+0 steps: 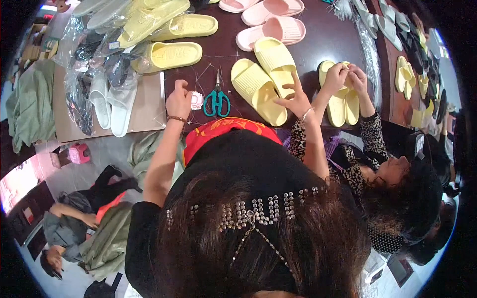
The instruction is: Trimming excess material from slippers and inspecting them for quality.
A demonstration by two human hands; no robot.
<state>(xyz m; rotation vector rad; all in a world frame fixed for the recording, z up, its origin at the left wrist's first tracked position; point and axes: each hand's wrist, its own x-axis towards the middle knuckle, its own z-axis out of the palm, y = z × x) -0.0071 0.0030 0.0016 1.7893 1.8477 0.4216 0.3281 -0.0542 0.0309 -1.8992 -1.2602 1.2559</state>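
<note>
My left hand (pixel 178 102), a beaded bracelet at its wrist, is over the dark table with fingers loosely bent and thumb and forefinger apart. Close beside it lies a small pink-and-white piece (pixel 197 101), its kind unclear. Teal-handled scissors (pixel 217 102) rest nearby, blades pointing away. My right hand (pixel 298 100) is open, fingers spread at the heel end of a yellow slipper (pixel 274 57); whether it touches is hard to tell. Its partner, another yellow slipper (pixel 253 84), lies left of it, partly overlapping.
Pink slippers (pixel 278 31) lie beyond. Left are yellow slippers (pixel 176 54), white slippers (pixel 121 104) and plastic-wrapped pairs on cardboard (pixel 149 107). A co-worker's hands (pixel 348 78) are over yellow slippers (pixel 337 109) close on my right. Clear plastic (pixel 367 54) lies past them.
</note>
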